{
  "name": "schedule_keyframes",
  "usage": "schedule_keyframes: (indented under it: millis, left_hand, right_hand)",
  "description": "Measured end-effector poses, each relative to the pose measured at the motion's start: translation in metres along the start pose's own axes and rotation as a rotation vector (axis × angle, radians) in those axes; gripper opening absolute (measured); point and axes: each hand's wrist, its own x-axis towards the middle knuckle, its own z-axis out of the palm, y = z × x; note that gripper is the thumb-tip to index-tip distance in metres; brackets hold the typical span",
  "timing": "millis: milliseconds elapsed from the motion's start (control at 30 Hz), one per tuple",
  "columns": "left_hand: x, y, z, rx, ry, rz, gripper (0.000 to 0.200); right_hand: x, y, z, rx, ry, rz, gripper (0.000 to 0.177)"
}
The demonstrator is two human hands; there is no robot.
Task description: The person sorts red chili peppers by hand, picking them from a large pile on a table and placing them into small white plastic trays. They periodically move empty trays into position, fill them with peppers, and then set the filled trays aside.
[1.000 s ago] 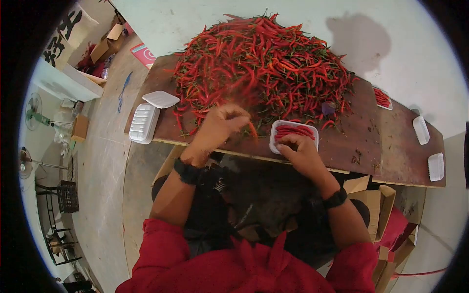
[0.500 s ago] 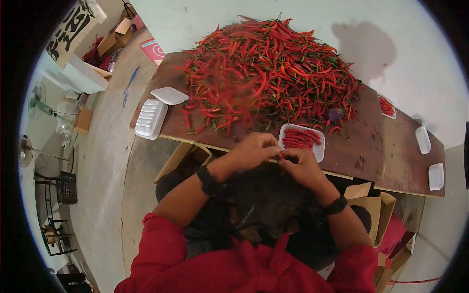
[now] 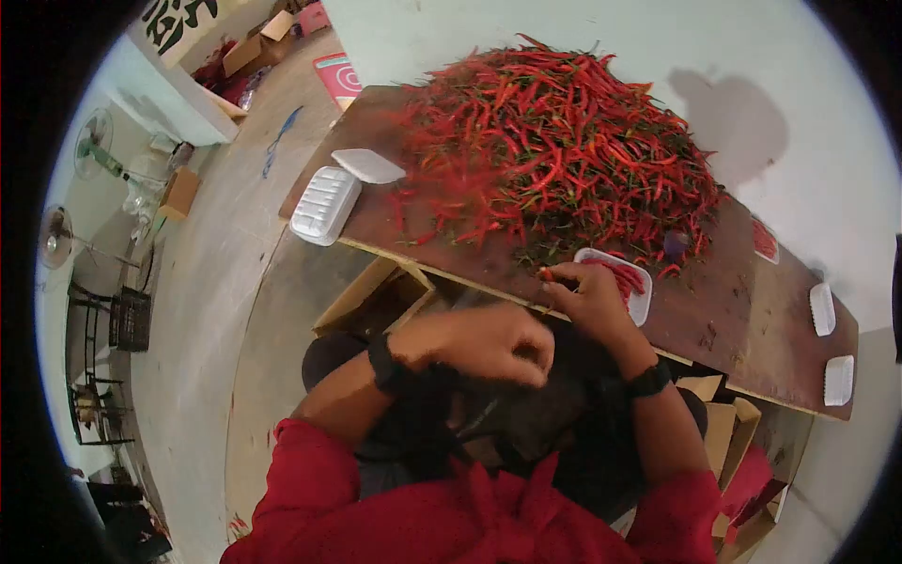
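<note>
A big heap of red chillies [image 3: 564, 155] covers the far part of a brown wooden table [image 3: 733, 301]. My right hand [image 3: 587, 296] is at the table's near edge, pinching one red chilli [image 3: 545, 274] next to a white foam tray [image 3: 642, 299] that holds several chillies. My left hand [image 3: 493, 340] is below the table edge, over my lap, fingers curled in; I cannot see anything in it. Both wrists wear black bands.
A stack of white foam trays [image 3: 325, 204] and a single tray [image 3: 368, 165] lie at the table's left end. More white trays [image 3: 822, 308] sit at the right end. An open cardboard box [image 3: 376, 296] stands under the table; more boxes [image 3: 728, 428] at my right.
My hands met at the table edge with a chilli, then parted: the left hand dropped toward my lap, the right moved the chilli up beside the tray. The view shifted right.
</note>
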Motion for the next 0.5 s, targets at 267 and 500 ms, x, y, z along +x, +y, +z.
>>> schedule_keyframes:
  millis: [267, 500]
  left_hand:
    - [-0.023, -0.047, 0.031, 0.619, -0.102, -0.215, 0.021]
    - [-0.029, -0.046, 0.002, 0.620, 0.110, -0.258, 0.016]
  right_hand:
    - [0.063, -0.025, 0.090, 0.301, -0.419, -0.037, 0.037]
    - [0.046, -0.001, 0.052, 0.314, -0.395, -0.009, 0.037]
